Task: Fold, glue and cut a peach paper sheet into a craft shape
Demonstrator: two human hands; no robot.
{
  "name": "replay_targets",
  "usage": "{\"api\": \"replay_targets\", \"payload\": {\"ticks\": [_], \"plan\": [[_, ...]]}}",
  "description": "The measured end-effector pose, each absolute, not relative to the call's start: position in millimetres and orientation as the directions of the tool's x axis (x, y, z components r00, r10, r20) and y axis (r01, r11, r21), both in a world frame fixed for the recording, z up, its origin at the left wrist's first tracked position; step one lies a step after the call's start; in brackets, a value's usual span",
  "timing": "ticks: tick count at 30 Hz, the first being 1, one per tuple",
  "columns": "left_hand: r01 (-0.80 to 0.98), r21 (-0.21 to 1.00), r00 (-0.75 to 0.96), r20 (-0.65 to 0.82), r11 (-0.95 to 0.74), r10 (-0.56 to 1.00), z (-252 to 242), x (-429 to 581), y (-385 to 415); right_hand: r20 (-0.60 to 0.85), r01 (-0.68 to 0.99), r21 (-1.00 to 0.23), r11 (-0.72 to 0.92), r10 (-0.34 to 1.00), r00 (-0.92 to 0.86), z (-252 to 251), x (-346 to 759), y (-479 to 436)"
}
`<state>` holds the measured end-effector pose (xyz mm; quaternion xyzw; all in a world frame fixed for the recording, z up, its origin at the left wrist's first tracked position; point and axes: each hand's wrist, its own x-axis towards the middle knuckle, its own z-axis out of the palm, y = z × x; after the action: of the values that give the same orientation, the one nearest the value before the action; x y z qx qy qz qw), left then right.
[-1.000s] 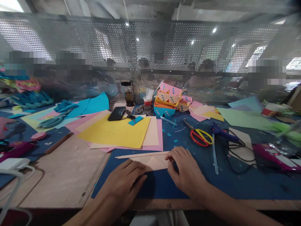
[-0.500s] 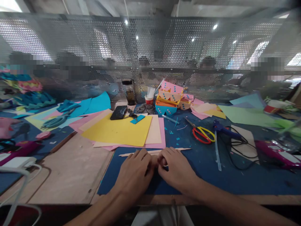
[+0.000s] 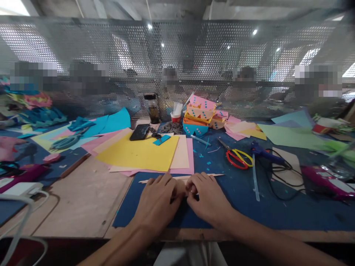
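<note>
A perforated metal screen (image 3: 183, 48) spans the far side of a worktable (image 3: 277, 210) in the view I follow from my distant post, the table's top part blue, part bare wood. A yellow sheet (image 3: 141, 153) lies over peach and pink paper left of center. At the near edge, I have the left hand (image 3: 159, 195) and the right hand (image 3: 209, 194) side by side, fingers bent down over a folded peach paper (image 3: 180, 177) on the blue surface. The fingers are curled and close together, and they hide the paper's middle; whether they pinch it or only press it, I cannot tell. Its narrow ends show past both hands, just below the sheets. Farther back, I see decorated paper boxes (image 3: 200, 112) stacked in pink, peach, orange and blue. To the right lies a blue glue gun (image 3: 267, 153) with a black cord, beside scissors (image 3: 232, 150) with red and yellow handles. A dark-capped bottle (image 3: 153, 112) stands near the screen; a black phone (image 3: 139, 132) rests on the paper, keys (image 3: 154, 132) just beside it. Small blue scraps (image 3: 209, 163) dot the tabletop.
</note>
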<state>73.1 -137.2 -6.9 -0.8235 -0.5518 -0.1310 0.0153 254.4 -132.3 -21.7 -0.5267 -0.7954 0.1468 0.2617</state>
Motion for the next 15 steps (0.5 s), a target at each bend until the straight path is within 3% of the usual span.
{"api": "replay_targets", "payload": {"ticks": [10,15], "plan": [[0.902,0.181,0.357,0.193,-0.391,0.914,-6.9,71.3,-133.8,0.271,0.765,-0.517,0.384,0.921,-0.279,-22.1,268.9,-130.9],[0.861,0.315,0.362,0.172,-0.399,0.916,-8.9,61.6,-134.2,0.284,0.772,-0.516,0.372,0.924,-0.256,-25.1,280.6,-130.6]]}}
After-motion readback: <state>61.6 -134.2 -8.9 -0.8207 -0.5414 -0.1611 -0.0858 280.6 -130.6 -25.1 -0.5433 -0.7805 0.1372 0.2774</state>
